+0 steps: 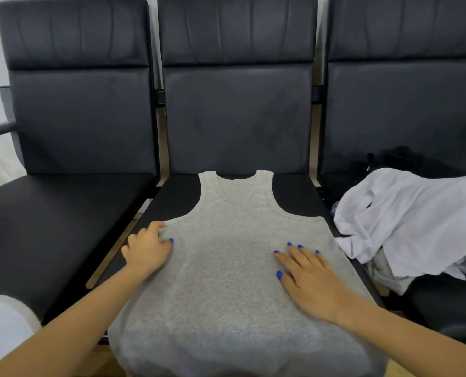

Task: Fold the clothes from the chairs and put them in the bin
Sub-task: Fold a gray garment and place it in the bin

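Note:
A grey tank top [226, 262] lies spread flat on the middle chair's seat [294, 194], straps toward the backrest, hem hanging over the front edge. My left hand [147, 248] grips the top's left edge just below the armhole, thumb on the cloth and fingers curled round the edge. My right hand [308, 278] lies flat on the right half of the top, fingers straight and spread. A heap of white clothes [405, 219] sits on the right chair, with a dark garment [400, 159] behind it.
Three black padded chairs stand in a row; the left chair's seat [49, 227] carries nothing. A white rounded object [0, 330], perhaps the bin, shows at the lower left corner. Narrow gaps separate the seats.

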Motion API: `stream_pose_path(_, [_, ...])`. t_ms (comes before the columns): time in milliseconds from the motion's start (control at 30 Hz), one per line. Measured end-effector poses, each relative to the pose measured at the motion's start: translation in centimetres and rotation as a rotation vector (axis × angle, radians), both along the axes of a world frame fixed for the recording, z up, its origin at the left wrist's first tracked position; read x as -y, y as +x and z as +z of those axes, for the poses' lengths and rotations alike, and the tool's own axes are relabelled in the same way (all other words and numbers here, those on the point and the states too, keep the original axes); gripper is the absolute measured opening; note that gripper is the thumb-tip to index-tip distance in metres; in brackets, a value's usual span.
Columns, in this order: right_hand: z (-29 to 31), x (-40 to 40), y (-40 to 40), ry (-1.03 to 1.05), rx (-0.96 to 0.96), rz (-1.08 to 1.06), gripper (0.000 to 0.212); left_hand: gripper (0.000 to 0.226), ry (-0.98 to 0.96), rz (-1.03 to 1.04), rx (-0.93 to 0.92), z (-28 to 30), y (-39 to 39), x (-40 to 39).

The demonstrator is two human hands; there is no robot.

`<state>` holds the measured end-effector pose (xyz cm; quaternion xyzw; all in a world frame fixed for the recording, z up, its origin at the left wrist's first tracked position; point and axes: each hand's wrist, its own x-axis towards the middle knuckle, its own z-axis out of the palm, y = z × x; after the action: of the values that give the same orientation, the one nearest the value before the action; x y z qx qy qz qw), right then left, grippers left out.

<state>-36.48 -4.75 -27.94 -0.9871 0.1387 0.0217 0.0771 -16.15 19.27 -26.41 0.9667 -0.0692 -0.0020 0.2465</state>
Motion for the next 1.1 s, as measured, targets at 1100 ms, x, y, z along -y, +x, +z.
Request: stream_pose_path(1100, [-0.1, 5.6, 2.1, 0.002, 0.026, -0.027, 0.076, 0.029, 0.337, -0.198, 0.633, -0.4, 2.6, -0.1])
